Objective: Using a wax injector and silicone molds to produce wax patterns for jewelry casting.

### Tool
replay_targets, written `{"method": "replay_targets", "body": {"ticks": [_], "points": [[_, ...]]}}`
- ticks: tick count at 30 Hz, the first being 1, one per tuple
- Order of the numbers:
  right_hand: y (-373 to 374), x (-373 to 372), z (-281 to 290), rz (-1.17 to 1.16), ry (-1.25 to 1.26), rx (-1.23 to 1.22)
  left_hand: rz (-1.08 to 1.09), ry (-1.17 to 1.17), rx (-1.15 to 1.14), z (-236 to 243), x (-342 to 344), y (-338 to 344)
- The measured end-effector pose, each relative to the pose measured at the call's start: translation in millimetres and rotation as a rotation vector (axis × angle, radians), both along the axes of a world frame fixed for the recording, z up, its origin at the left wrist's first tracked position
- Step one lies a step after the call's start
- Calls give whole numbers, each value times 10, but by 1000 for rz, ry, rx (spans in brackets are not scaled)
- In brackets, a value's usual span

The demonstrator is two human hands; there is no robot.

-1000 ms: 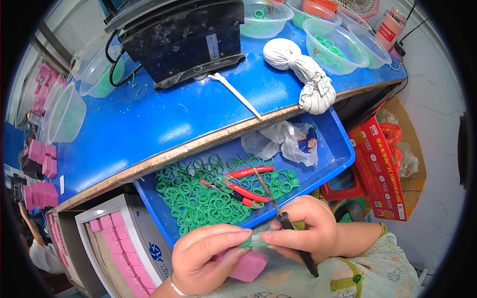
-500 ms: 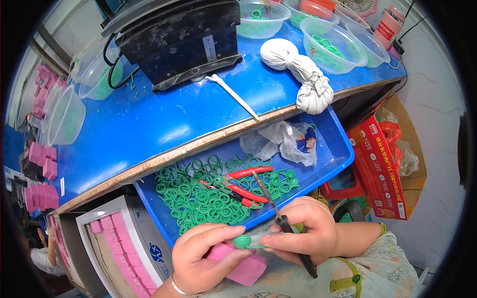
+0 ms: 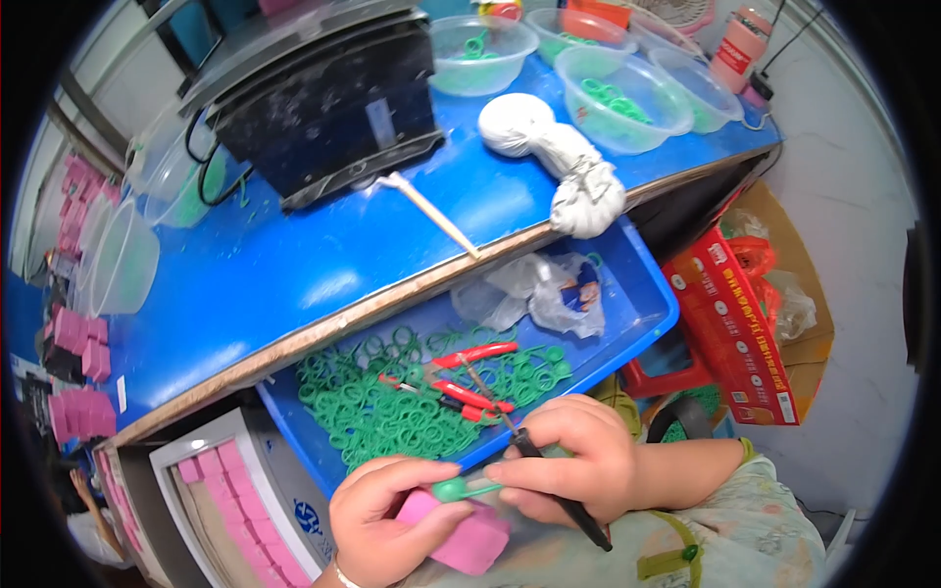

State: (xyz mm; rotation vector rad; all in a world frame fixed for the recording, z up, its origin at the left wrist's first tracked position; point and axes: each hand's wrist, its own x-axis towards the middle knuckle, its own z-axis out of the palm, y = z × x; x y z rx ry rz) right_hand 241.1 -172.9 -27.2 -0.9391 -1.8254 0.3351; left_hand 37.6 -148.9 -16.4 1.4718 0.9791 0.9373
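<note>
My left hand [image 3: 377, 524] is closed round a pink block [image 3: 475, 539], with a small green piece [image 3: 449, 489] pinched between thumb and fingers over the block. The piece has a rounded head and a thin stem pointing right. My right hand [image 3: 583, 456] grips a slim tool [image 3: 580, 516] with a black handle and a thin metal shaft pointing up and away. Its thumb and fingertip also meet the end of the green stem. Beyond both hands, green ring pieces [image 3: 377, 412] lie heaped in a blue tray [image 3: 642, 323]. Red-handled pliers [image 3: 477, 354] rest on them.
A crumpled plastic bag [image 3: 564, 304] lies in the tray's far end. On the blue bench [image 3: 284, 284] stand a black machine [image 3: 323, 127], a brush-like stick [image 3: 436, 218], a tied white cloth bundle [image 3: 564, 167] and several clear bowls [image 3: 622, 108]. A red carton [image 3: 735, 328] stands right.
The whole view has shifted slightly, so the bench and tray sit a little further left. Both hands keep their hold and have moved slightly down and left in the picture.
</note>
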Motion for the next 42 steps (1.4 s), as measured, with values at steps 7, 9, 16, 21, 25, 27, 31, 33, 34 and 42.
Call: {"method": "replay_targets", "body": {"ticks": [7, 9, 16, 21, 25, 27, 31, 33, 34, 42], "points": [[191, 849, 230, -497, -36, 392, 141, -52, -241, 32, -42, -4], [344, 1199, 252, -591, 180, 490, 148, -41, -249, 11, -84, 13], [354, 2853, 229, -1054, -28, 216, 163, -27, -305, 19, 46, 41], [605, 3000, 171, -1165, -475, 98, 176, 90, -279, 84, 41, 94], [770, 3189, 186, -1174, -670, 175, 163, 127, -246, 103, 85, 95], [823, 3306, 203, -1150, -791, 17, 166, 116, -256, 114, 113, 80], [888, 3482, 227, -1109, -892, -204, 192, 72, -309, 171, 169, 32], [897, 3454, 250, -1133, -840, -257, 190, 57, -292, 171, 181, 13], [901, 3442, 262, -1143, -794, -314, 196, 40, -287, 170, 173, 6], [872, 3265, 186, -1375, -215, 420, 176, -19, -333, 102, 150, 127]]}}
